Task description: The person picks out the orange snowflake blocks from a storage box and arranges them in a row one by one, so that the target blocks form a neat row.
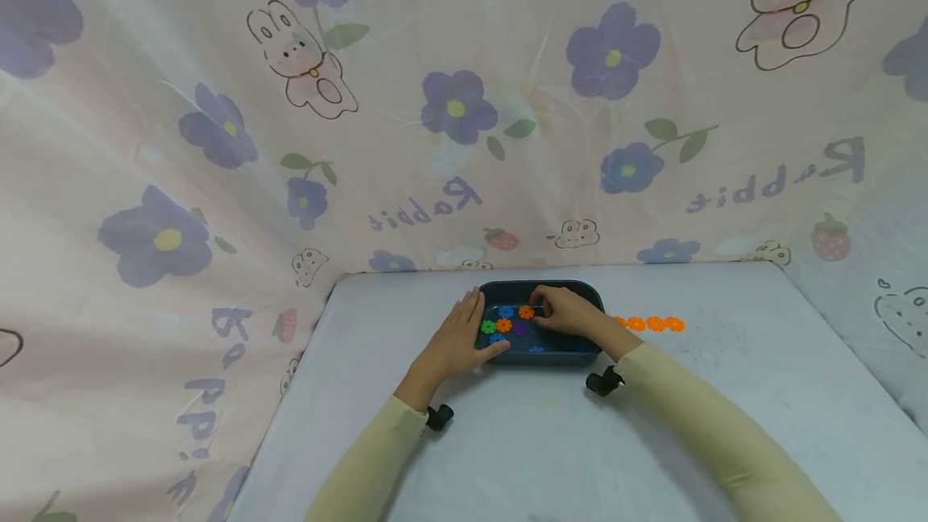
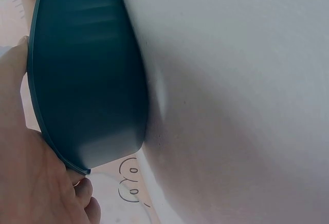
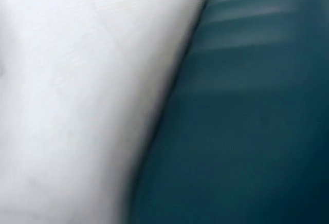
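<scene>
A dark teal tray (image 1: 540,358) stands on the table with several small flower-shaped pieces in it, among them a green piece (image 1: 489,327), a blue piece (image 1: 504,311) and a purple piece (image 1: 519,329). My left hand (image 1: 455,341) rests along the tray's left edge, fingers extended and thumb over the front rim; the left wrist view has this hand (image 2: 38,178) against the rim. Inside the tray, my right hand (image 1: 569,312) has bent fingers beside an orange flower piece (image 1: 526,312); whether they pinch it is unclear. The right wrist view shows only the tray wall (image 3: 247,131) and tabletop.
To the right of the tray, a row of several orange flower pieces (image 1: 656,324) lies on the white tabletop (image 1: 725,377). A printed curtain (image 1: 507,159) hangs behind the table and along its sides. Each wrist carries a small black camera (image 1: 439,417).
</scene>
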`<state>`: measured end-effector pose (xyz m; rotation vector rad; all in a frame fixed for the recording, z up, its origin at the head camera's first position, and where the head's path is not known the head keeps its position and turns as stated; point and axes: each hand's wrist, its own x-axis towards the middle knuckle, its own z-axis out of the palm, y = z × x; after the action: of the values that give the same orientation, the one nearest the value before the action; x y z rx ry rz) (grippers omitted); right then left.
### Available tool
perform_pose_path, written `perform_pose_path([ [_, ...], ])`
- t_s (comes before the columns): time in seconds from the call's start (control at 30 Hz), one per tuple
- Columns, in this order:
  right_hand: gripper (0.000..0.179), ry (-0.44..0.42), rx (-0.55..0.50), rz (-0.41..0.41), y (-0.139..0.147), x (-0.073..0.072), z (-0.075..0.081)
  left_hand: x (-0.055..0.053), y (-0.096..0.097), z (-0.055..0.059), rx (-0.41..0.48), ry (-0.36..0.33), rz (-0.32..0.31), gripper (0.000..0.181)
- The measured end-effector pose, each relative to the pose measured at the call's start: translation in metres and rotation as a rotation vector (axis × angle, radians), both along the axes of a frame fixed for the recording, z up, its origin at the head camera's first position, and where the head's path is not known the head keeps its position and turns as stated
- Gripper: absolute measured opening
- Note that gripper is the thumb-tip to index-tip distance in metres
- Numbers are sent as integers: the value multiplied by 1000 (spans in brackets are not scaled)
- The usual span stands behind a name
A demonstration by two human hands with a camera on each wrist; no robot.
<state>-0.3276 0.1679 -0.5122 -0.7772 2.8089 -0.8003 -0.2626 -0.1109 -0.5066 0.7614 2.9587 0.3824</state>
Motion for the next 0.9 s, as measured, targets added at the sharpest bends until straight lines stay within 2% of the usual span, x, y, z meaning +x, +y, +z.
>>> perform_pose_path([
  [0.6,34,-53,69,-46,-10,-7,-9,1,0,1,14,-5,0,113],
  [0.9,31,-54,75,-70,-13,-6,-7,0,0,0,7,-2,-7,114],
])
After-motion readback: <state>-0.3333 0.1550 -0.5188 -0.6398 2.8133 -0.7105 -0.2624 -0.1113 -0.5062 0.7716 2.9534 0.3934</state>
